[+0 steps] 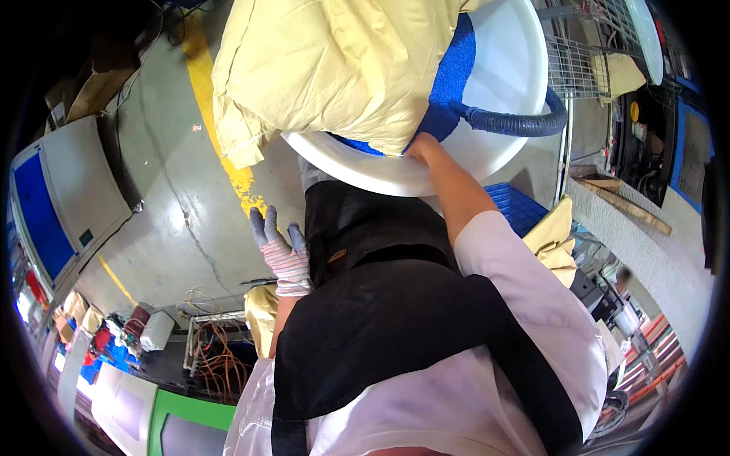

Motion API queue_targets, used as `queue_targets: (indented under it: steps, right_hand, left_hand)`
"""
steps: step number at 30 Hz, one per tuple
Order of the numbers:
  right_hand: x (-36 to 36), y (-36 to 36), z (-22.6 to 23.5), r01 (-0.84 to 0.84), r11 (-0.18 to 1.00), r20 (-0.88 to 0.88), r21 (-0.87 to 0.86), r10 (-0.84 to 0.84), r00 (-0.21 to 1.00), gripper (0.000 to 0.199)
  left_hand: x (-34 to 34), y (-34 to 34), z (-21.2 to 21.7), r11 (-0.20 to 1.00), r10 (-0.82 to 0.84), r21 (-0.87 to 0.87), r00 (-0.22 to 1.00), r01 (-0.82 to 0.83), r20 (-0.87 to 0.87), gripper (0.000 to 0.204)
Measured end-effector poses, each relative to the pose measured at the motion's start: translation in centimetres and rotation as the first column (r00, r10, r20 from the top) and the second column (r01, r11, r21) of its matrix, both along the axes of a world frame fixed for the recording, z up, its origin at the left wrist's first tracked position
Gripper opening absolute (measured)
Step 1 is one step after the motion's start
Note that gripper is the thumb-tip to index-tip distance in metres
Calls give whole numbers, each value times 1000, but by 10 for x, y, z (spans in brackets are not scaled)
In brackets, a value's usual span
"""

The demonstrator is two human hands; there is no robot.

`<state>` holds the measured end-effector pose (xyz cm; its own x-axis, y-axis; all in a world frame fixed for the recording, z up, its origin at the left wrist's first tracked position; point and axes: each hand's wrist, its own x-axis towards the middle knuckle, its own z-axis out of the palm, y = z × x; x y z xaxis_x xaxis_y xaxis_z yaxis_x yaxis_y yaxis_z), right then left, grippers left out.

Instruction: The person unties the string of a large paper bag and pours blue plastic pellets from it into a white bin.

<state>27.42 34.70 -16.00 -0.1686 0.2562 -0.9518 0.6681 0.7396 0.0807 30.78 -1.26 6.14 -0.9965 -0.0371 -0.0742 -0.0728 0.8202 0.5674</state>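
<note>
Under my right hand (420, 146) sits the white tub's (508, 76) rim, fingers clamped there beside a yellow sack (327, 68); my gloved left hand (283, 254) hangs open, well below.

A grey concrete floor (175, 220) with a long crack carries a worn yellow painted stripe (209, 99). On it stand a grey cabinet with a blue panel (65, 201), a brown cardboard box (91, 87) and a wire rack holding orange cables (217, 357).
</note>
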Motion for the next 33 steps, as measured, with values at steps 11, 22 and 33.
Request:
queue_targets:
  steps: [11, 22, 33]
  right_hand:
    - [11, 8, -30, -242, 962, -170, 127, 261, 950, 28]
    - [20, 12, -90, -88, 992, -58, -92, 82, 995, 54]
    - [-7, -13, 1, 21, 1000, 38, 12, -21, 999, 53]
  left_hand:
    - [15, 1, -9, 999, 5, 41, 999, -7, 37, 47]
    - [13, 14, -10, 996, -30, 84, 998, 25, 58, 49]
    - [13, 15, -15, 997, -16, 79, 996, 9, 91, 48]
